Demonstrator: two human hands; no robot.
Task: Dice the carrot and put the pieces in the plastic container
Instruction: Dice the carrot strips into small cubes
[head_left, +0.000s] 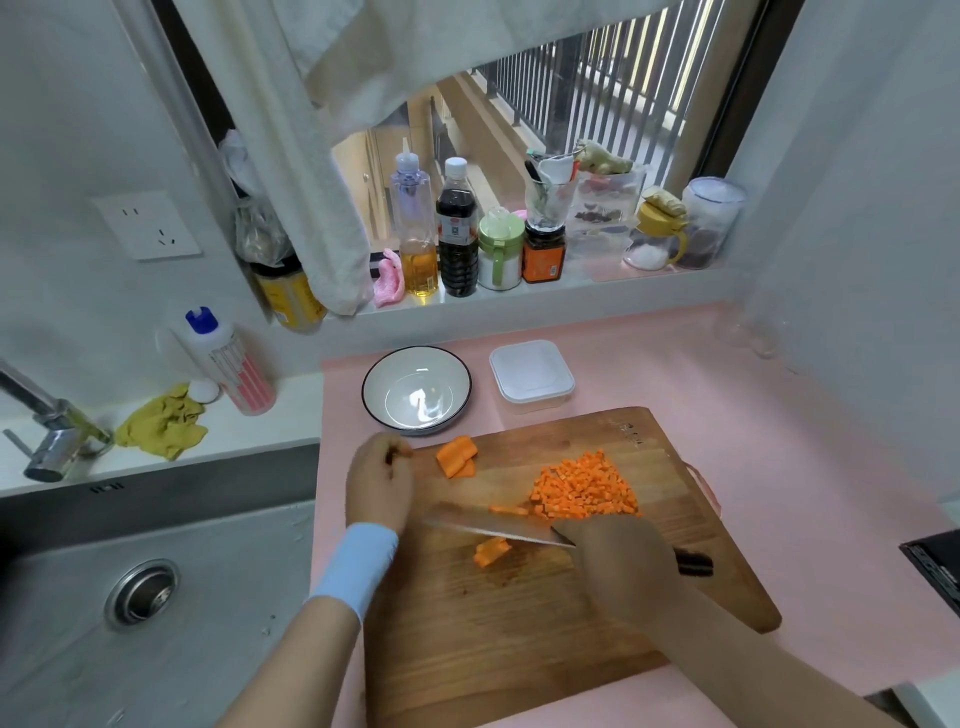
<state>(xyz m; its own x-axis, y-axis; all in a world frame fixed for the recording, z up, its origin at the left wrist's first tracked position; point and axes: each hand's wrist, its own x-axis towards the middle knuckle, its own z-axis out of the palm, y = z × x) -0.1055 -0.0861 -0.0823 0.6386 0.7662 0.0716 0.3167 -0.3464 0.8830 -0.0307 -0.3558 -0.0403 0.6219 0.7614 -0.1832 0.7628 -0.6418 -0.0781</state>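
Note:
A wooden cutting board (545, 613) lies on the pink counter. A heap of diced carrot (584, 486) sits at its far right, with a few strips (509, 510) beside it. My right hand (618, 566) grips the black-handled knife (493, 531), whose blade points left over a small carrot piece (491, 552). Stacked carrot slabs (456, 456) rest at the board's far left corner. My left hand (379, 483) hovers just left of them with loosely curled fingers, holding nothing. The square plastic container (531, 376) stands behind the board.
An empty dark-rimmed bowl (415, 389) sits left of the container. The steel sink (156, 597) and faucet (47, 431) are at left, with a yellow cloth (163, 423) and a soap bottle (228, 358) behind. Bottles and jars (457, 228) line the windowsill.

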